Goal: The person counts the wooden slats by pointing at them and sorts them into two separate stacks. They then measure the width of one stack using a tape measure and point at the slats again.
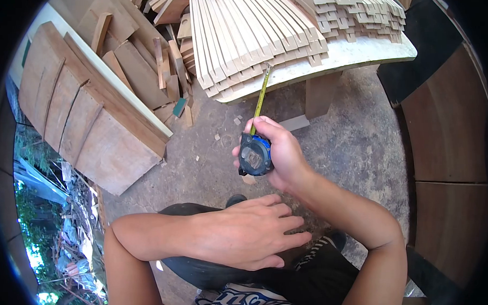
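Observation:
My right hand (281, 148) is closed around a tape measure (255, 153) with a black and blue case. A short length of its yellow blade (261, 101) sticks out away from me, and the tip reaches the front edge of a stack of pale wooden slats (250, 36). Notches are cut into the ends of these slats. Below the tape, my left hand (257, 227) hangs over my lap with its fingers spread and holds nothing.
The slats lie on a white-topped table (369, 50). To the left lean large wooden panels (112, 151) and a long white-edged board (118, 84), with offcuts (166, 69) piled behind. Dark brown panels (447, 124) stand at right. Small scraps dot the concrete floor (193, 170).

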{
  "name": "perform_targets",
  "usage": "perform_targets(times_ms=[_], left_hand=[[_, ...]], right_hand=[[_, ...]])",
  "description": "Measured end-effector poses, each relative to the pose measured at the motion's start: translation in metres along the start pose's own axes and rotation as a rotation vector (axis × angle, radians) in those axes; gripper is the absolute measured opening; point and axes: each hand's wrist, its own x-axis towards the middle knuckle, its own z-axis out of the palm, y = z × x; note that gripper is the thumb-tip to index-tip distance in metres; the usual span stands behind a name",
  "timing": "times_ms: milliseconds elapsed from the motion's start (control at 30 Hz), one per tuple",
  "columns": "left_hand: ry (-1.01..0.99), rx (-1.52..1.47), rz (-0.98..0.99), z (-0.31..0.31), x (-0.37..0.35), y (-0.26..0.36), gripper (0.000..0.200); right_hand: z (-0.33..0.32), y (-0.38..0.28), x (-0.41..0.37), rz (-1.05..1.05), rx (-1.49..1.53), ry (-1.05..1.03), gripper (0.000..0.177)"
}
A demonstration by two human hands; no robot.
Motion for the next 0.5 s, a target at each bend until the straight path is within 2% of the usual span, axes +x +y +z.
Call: perform_targets(times_ms=[500], left_hand=[[-0.001,-0.011,0.006,-0.0004,0.0026,-0.0021,0.058]], right_hand=[[0.0009,-0.0097,0.0038,0.0,-0.039,-0.032,0.024]])
